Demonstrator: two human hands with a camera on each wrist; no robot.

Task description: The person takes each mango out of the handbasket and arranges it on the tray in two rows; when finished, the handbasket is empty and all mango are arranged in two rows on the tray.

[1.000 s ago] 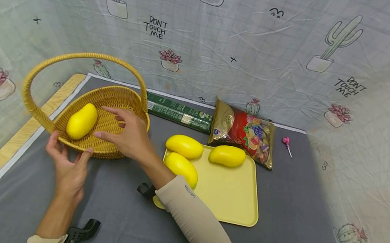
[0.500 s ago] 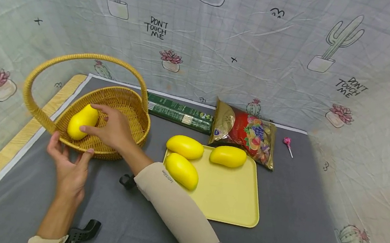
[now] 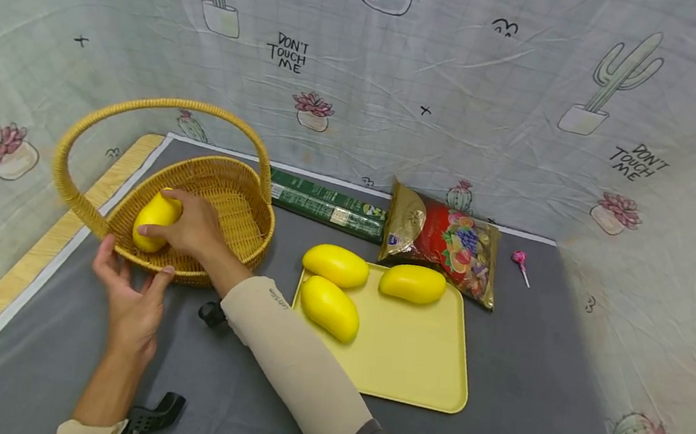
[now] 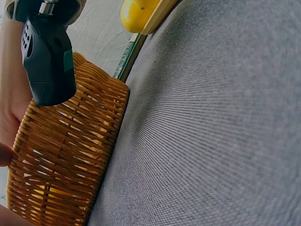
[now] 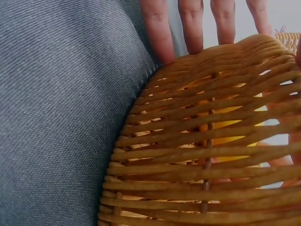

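Note:
A yellow wicker basket (image 3: pixel 240 232) with a tall arched handle stands at the left of the table. Inside it lies a yellow mango (image 3: pixel 151 217), which my right hand (image 3: pixel 196 226) grips between thumb and fingers from its right side. My left hand (image 3: pixel 131 309) holds the basket's near rim, fingers and thumb spread along it. In the left wrist view the woven wall (image 4: pixel 70 141) fills the left side. Through the weave in the right wrist view, patches of the mango (image 5: pixel 230 134) show; the right hand's grip is mostly hidden there.
Right of the basket, a pale yellow tray (image 3: pixel 415 358) bears three mangoes (image 3: pixel 336 265). Behind it lie a long green packet (image 3: pixel 326 203) and a gold-and-red candy bag (image 3: pixel 443 244). A pink lollipop (image 3: pixel 519 259) is further right. Patterned cloth hangs behind.
My right hand has moved left and down into the basket and taken hold of the mango. The left hand stays at the rim. The head view has shifted slightly.

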